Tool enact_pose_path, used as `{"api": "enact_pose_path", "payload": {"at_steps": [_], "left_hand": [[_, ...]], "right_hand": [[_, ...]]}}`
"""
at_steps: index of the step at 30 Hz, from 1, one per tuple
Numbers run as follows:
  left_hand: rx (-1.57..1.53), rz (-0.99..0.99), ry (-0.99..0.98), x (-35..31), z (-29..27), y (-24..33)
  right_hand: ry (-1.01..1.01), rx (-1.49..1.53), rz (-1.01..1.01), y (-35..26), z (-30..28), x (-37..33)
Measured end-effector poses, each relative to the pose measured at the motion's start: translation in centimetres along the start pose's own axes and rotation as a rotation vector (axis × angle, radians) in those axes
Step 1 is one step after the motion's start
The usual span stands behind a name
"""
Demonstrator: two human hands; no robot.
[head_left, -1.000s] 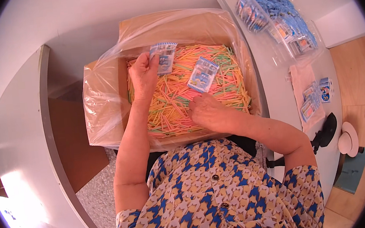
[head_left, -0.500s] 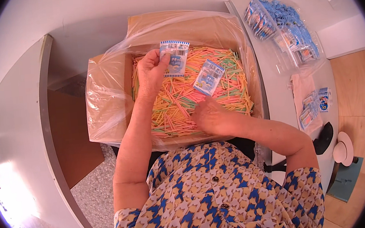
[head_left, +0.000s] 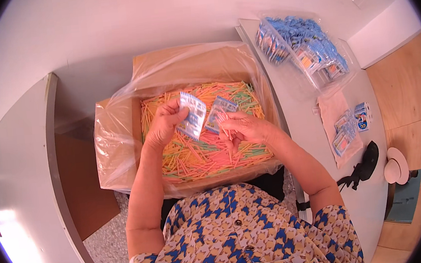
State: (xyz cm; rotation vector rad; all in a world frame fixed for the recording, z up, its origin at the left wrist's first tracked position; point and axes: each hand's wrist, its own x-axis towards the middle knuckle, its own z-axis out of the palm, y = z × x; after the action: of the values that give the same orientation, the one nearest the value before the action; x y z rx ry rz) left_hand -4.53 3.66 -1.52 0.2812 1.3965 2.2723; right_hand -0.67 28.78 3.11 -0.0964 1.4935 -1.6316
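Observation:
Pinched between my left thumb and fingers is a small clear packet point(head_left: 192, 116) with blue-and-white striped ends; my left hand point(head_left: 163, 125) holds it tilted above the carton. My right hand point(head_left: 249, 127), close beside it, grips a small bunch of thin pink sticks point(head_left: 222, 120), their tips pointing up. Below both hands, pink, yellow, orange and green sticks point(head_left: 185, 159) fill the plastic-lined cardboard carton point(head_left: 191, 61). A second packet point(head_left: 224, 104) of the same kind lies on the sticks, partly hidden behind my right hand and the bunch.
On the grey table point(head_left: 306, 150) at right stands a clear plastic tub point(head_left: 312, 78) full of blue-and-white packets. Nearer are a pink cloth point(head_left: 332, 107) with several packets point(head_left: 342, 134) on it, and a black object point(head_left: 364, 164). A pale panel point(head_left: 27, 174) stands to the left.
My right hand has risen from the sticks with a pink bunch in its fingers. The packet in my left hand has tilted and come nearer the right hand. The whole view has shifted.

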Motion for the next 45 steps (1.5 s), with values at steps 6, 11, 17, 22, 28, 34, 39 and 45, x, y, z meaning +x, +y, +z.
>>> {"api": "enact_pose_path", "payload": {"at_steps": [6, 11, 17, 22, 28, 34, 39, 45], "left_hand": [[0.017, -0.122, -0.194, 0.0, -0.1, -1.2], [-0.031, -0.073, -0.092, -0.2, 0.8, 0.3], [-0.053, -0.058, -0.028, 0.0, 0.6, 0.5], [-0.069, -0.054, -0.036, -0.1, 0.4, 0.6], [0.070, -0.082, -0.054, 0.2, 1.2, 0.4], [0.223, -0.114, -0.047, 0.5, 0.9, -1.2], [0.316, -0.046, -0.034, 0.4, 0.6, -2.3], [0.311, -0.009, 0.112, 0.6, 1.2, -2.4]], "right_hand": [[0.113, 0.224, -0.046, -0.5, -2.3, 5.7], [0.266, 0.478, -0.105, -1.1, -3.8, 9.7], [0.252, 0.558, -0.163, -0.7, -5.1, 12.2], [0.298, 0.525, -0.111, -1.9, -4.0, 10.3], [0.502, 0.377, -0.268, -2.6, -0.8, 6.9], [0.612, -0.071, -0.322, -3.0, -0.8, 3.8], [0.543, 0.031, -0.368, -3.9, 0.4, 2.5], [0.534, -0.029, -0.479, -4.4, 1.7, 2.2]]}}
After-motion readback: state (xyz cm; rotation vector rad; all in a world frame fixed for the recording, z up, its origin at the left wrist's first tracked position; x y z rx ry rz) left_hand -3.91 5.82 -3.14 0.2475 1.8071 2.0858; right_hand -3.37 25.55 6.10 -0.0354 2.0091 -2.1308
